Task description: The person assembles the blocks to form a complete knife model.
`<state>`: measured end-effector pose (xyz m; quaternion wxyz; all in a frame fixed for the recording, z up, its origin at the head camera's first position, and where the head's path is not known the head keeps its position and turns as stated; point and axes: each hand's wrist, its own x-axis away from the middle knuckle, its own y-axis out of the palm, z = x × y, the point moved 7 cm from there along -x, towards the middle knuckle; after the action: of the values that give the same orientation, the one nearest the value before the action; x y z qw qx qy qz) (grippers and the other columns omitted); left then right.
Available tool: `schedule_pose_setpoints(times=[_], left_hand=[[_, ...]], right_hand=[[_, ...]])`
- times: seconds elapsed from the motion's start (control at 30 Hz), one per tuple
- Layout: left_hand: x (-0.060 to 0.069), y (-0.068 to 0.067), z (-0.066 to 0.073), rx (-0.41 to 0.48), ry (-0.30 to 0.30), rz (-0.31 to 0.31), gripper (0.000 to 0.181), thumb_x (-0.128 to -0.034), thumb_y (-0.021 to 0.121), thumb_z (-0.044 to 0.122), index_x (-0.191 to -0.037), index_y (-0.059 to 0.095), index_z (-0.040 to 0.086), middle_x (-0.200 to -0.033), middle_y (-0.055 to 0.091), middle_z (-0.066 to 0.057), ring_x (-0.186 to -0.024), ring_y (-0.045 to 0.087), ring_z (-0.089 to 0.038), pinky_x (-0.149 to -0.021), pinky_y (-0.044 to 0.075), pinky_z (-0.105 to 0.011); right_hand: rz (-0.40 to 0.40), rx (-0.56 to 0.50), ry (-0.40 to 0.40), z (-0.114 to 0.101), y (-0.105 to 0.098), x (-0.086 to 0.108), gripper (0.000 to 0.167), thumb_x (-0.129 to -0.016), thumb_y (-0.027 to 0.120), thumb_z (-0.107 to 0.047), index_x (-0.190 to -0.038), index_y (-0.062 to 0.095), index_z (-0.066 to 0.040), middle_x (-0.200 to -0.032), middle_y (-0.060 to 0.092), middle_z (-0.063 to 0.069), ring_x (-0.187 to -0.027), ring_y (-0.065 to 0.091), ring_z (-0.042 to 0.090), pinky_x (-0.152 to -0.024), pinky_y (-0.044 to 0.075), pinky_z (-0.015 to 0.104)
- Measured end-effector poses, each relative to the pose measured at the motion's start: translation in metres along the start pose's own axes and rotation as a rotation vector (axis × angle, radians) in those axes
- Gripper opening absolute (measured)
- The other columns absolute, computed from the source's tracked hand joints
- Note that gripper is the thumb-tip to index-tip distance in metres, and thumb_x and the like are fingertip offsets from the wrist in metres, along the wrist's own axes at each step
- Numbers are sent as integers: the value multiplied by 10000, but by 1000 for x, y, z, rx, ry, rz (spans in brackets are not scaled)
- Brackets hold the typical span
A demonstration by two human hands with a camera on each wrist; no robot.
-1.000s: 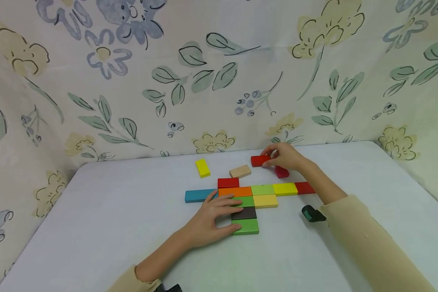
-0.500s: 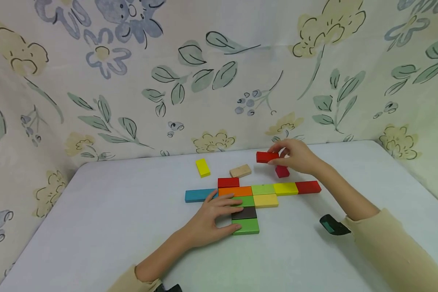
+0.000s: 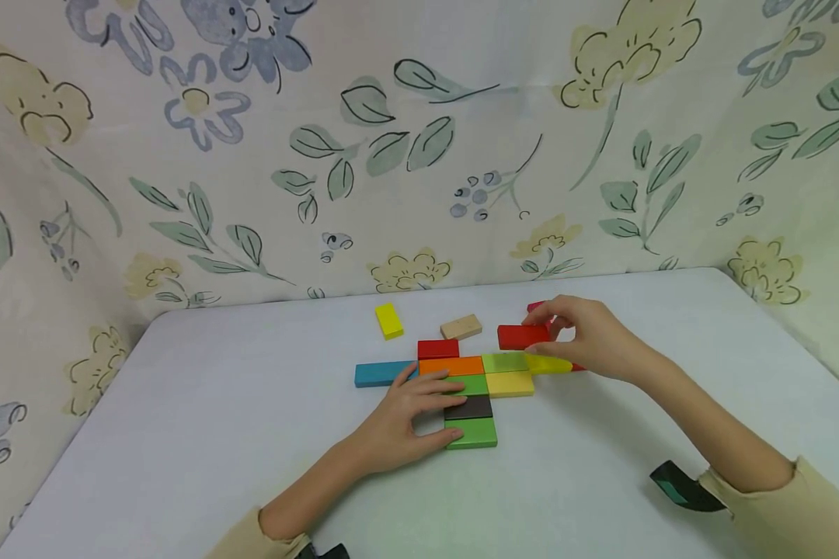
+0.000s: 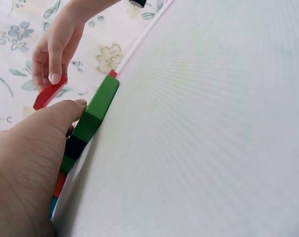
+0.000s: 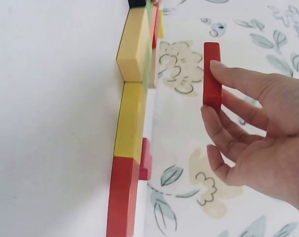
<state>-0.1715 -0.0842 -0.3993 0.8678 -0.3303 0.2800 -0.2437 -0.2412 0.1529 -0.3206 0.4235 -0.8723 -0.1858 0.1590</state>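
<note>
- At 1 o'clock of the laid blocks (image 3: 451, 366), head view: the right hand (image 3: 587, 335), grip narrow, pinches a red block (image 3: 520, 337); the table (image 3: 182, 419) widens toward 8 o'clock.
- Left wrist: the left hand (image 4: 33, 158), grip spread, thumb at the edge of a green block (image 4: 96, 108).
- Right wrist: a gap parts the red block from the laid blocks at 9 o'clock.

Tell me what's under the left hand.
Under the left hand, parts of the blue block, far green block, dark block and near green block show in the head view. Their overlapped parts, and anything directly beneath the hand, cannot be seen.
</note>
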Motion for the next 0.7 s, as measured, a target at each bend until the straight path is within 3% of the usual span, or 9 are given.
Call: schedule_pose_setpoints(times=[0.17,0.37,0.7], left_hand=[[0,0,0,5,-2,0,404,-954,798,270,-1332,747,138,-1451,661,23,-1486,490,-254,-1259,151,-695],[0,0,0,9,-9,-3,408,-952,800,268,-1334,746,137,-1455,658,22,-1488,486,-254,-1260,146,-695],[0,1,-2,26,-21,-7,419,-943,809,265,-1334,747,129,-1458,658,14,-1497,473,-246,-1267,122,-689]], right_hand=[[-5,-19,-3,-5,4,15,338,-848,893,-141,-1139,740,-62,-1141,723,105,-969,662,228,-712,580,251],[-25,-34,-36,-10,13,27,327,-827,906,-128,-1106,741,-94,-1098,731,46,-943,657,176,-714,591,244],[-137,-79,3,-5,36,37,324,-822,905,-133,-1102,747,-93,-1071,710,3,-912,636,142,-661,589,232]])
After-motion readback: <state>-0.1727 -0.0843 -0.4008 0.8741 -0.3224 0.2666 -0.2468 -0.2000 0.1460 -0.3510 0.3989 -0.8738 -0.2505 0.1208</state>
